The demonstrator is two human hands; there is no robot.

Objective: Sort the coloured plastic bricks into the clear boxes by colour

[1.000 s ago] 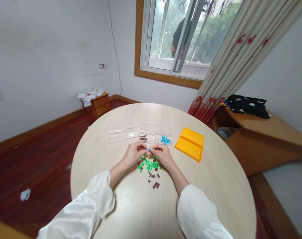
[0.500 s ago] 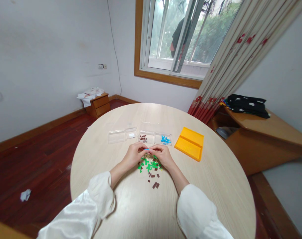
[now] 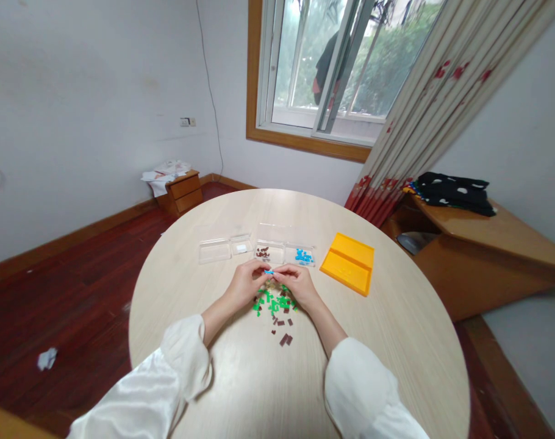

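My left hand [image 3: 246, 284] and my right hand [image 3: 297, 284] meet over a pile of small green pieces [image 3: 272, 302] on the round table [image 3: 387, 341]. Between their fingertips they pinch a tiny blue piece [image 3: 269, 272]. A few brown pieces [image 3: 284, 339] lie just nearer to me than the green ones. Beyond the hands stand clear boxes: one with brown pieces [image 3: 263, 251], one with blue pieces [image 3: 301, 256], one with a white piece [image 3: 241, 246], and one that looks empty [image 3: 214, 250].
An open yellow box [image 3: 349, 263] lies right of the clear boxes. A wooden desk [image 3: 483, 244] with dark folded cloth [image 3: 455, 194] stands at the right by the curtain [image 3: 424, 103]. A small cabinet [image 3: 182, 190] with papers is by the far wall. A crumpled paper [image 3: 46, 358] lies on the floor.
Both hands stay together over the green pile, still pinching the blue piece; they have shifted only slightly.
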